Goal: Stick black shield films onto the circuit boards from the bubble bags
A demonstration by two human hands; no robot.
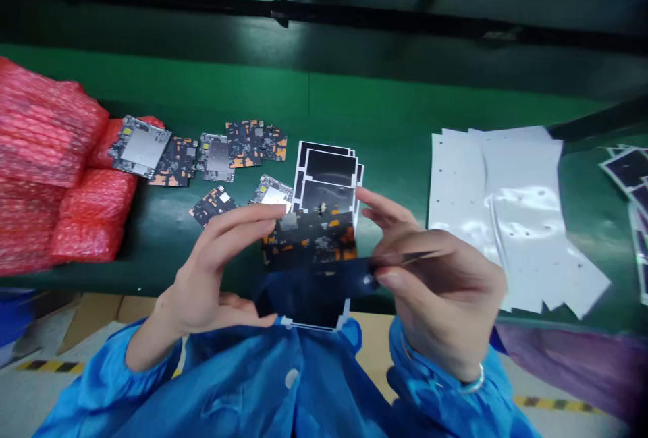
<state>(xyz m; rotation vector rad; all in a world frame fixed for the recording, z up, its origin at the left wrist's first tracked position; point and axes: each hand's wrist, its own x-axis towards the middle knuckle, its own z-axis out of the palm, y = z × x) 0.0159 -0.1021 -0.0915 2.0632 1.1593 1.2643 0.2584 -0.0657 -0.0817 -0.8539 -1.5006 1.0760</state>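
My left hand (202, 283) grips a dark circuit board (308, 235) by its left side, fingers along the top corner and thumb low down. Orange patches and small parts cover the board's face. Across its lower part lies a dark, glossy film (314, 286), blurred by motion. Its right end is pinched between thumb and fingers of my right hand (440, 289). Below, a black sheet with a white edge (314, 320) shows near my left thumb; whether it is joined to the board I cannot tell. Just beyond the board lies a stack of black, white-edged sheets (331, 168).
Several circuit boards (217, 154) lie on the green table (395, 154) at left centre. Red bubble-wrapped bundles (86, 222) are piled at far left. White sheets (521, 208) lie on the right, with more black-and-white sheets (628, 175) at the far right edge.
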